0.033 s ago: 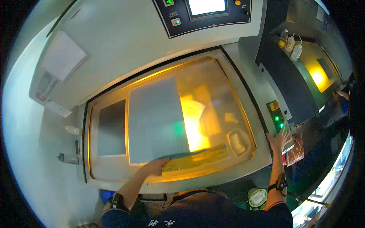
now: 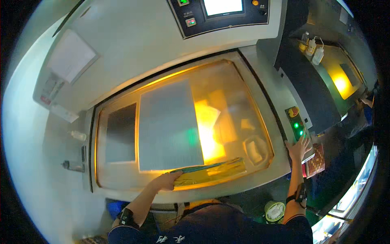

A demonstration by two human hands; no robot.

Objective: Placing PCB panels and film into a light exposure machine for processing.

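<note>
My left hand (image 2: 165, 181) is closed on the left end of a long, thin bluish strip (image 2: 203, 167) at the near side of a large glossy bed (image 2: 233, 81). Its exact kind is unclear. A yellow, film-like band shows just below the strip; I cannot tell whether it is part of it or a reflection. Beyond the strip, a grey-blue rectangular panel (image 2: 166, 126) lies in the bed, with a darker panel (image 2: 121, 134) to its left. My right hand (image 2: 299, 149), fingers spread, rests at the near end of a small control box (image 2: 294, 116) with green lit buttons.
A screen panel (image 2: 191, 30) faces me at the top. To the right stands another dark machine (image 2: 313, 93) with squeeze bottles (image 2: 318, 56) on it. A patterned red box (image 2: 315, 160) lies beyond my right hand, and a bin (image 2: 275, 211) stands below.
The strip's upper edge shows more plainly now and slants up to the right. My left hand has shifted slightly; my right hand stays by the control box.
</note>
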